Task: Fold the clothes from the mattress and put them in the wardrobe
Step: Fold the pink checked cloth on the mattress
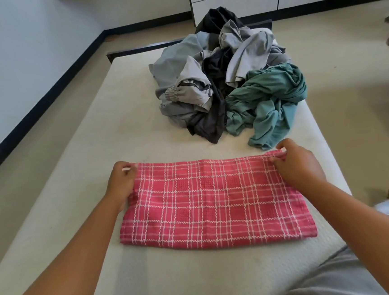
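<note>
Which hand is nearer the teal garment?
Right. The right hand pinches the red towel's corner just short of the teal garment; the left hand pinches the opposite corner, farther away.

Pale walls (pixel 15 50), black skirting (pixel 43 103), beige floor (pixel 345 51), white drawer unit (pixel 235 5) at the back

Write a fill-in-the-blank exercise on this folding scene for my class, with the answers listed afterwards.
1. The left hand and right hand each pinch a far ____ of the pink checked cloth.
2. The teal garment lies on the ____ side of the unfolded pile.
3. The pile sits at the ____ end of the mattress, the cloth at the near end.
Answers: corner; right; far.
</note>
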